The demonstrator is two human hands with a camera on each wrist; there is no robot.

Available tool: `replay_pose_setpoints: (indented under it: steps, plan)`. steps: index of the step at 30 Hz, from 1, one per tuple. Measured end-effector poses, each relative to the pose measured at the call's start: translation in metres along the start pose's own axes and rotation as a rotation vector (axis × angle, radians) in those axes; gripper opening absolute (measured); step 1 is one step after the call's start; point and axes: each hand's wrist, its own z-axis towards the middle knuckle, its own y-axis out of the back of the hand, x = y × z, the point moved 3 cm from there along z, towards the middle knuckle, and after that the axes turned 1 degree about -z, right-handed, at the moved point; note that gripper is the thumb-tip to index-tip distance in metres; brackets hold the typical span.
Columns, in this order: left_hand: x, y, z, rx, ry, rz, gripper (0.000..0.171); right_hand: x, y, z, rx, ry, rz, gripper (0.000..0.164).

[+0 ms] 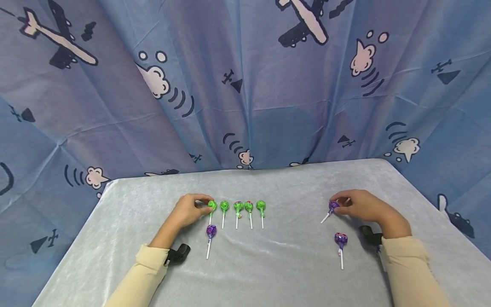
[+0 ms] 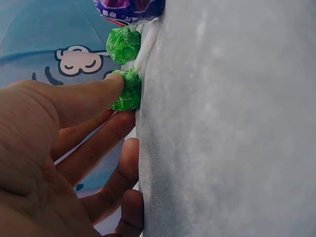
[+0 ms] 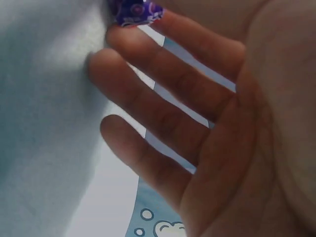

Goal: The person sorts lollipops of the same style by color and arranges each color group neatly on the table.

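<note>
In the head view, my left hand pinches the head of a green-wrapped lollipop between thumb and fingers. This lollipop is the leftmost of a row of several green ones, sticks pointing toward me. Just below it lies a purple lollipop. Over on the right, my right hand holds another purple lollipop by its head, the stick slanting down to the left. One more purple lollipop lies nearer to me. The right wrist view shows only part of the held purple head, beside spread fingers.
A pale grey cloth covers the table. Behind it hangs a blue curtain printed with planes and clouds, reaching down to the table's back edge. A dark wrist camera sits on the left wrist, another on the right.
</note>
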Motion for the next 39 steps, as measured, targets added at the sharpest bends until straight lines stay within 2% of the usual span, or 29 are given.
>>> replay_pose_setpoints:
  steps: [17,29,39]
  plan:
    - [0.0026,0.0002,0.0011,-0.001,-0.013,-0.002,0.023,0.0037,-0.0042,0.0048,-0.002,-0.045,0.005,0.045]
    - [0.0004,0.0013,0.0010,0.010,-0.022,0.008,0.025,0.0040,-0.0033,0.0069,-0.018,-0.071,-0.008,0.035]
    - [0.0012,0.0014,0.0006,0.011,-0.025,0.004,0.025,0.0092,-0.0067,0.0099,0.019,-0.073,0.019,0.036]
